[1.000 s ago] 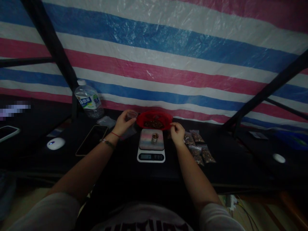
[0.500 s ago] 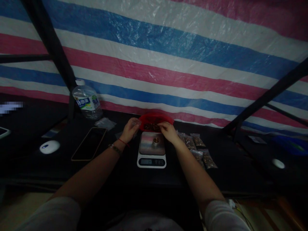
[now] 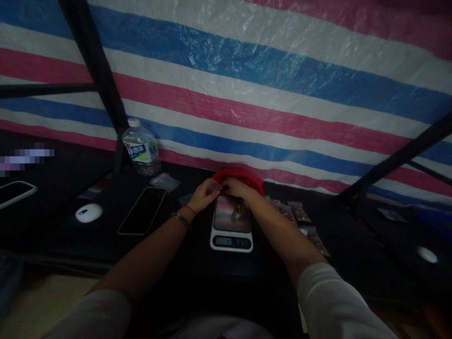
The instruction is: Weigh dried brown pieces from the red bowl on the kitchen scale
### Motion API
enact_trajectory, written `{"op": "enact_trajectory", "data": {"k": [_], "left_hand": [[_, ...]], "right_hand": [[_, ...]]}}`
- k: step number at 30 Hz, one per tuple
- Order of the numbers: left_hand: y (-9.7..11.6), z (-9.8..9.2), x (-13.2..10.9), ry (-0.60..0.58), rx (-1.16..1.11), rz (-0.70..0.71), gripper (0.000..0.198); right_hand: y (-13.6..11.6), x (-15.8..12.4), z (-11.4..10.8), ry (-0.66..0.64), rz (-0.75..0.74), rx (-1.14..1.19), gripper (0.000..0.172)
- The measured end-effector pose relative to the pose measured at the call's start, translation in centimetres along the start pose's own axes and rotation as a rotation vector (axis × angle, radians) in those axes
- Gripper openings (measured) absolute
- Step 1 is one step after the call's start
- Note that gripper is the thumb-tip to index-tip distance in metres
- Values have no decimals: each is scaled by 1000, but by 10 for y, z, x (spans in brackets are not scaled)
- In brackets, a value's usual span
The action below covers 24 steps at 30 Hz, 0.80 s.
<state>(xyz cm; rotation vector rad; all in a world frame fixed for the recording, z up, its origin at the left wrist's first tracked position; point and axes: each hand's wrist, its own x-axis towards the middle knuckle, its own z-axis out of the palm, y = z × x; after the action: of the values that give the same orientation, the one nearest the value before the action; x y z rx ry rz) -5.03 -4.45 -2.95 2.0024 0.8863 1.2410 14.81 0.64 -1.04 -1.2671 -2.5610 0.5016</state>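
My left hand (image 3: 204,195) is closed on a small clear plastic bag (image 3: 213,186), near the left rim of a red plastic basket (image 3: 257,181). Close beside it, my right hand (image 3: 237,188) reaches across the front of the basket, its fingertips drawn together by the bag. Whatever those fingers hold is too dark to make out. Below both hands a white kitchen scale (image 3: 226,221) carries a small round metal cup (image 3: 238,210) with brownish bits in it. The scale's display is lit. My forearms hide part of the basket's contents.
Several filled zip bags (image 3: 300,214) lie right of my right forearm. To the left are a phone (image 3: 143,212), some flat clear bags (image 3: 165,182), a large plastic bottle (image 3: 141,148) and a white rounded device (image 3: 89,213). A striped tarp (image 3: 247,103) hangs behind, between dark metal posts.
My right hand has moved from over the basket's contents leftward to my left hand and the bag. The whole view has shifted, so things sit further right. The cup stays on the scale.
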Motion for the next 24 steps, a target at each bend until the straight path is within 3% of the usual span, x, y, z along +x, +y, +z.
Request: {"op": "enact_trajectory", "data": {"k": [11, 24], "left_hand": [[1, 3, 0, -21, 13, -37, 32], [-7, 4, 0, 27, -26, -14, 31]], "right_hand": [[23, -29, -24, 8, 6, 83, 24], [3, -18, -22, -55, 11, -101, 21]]}}
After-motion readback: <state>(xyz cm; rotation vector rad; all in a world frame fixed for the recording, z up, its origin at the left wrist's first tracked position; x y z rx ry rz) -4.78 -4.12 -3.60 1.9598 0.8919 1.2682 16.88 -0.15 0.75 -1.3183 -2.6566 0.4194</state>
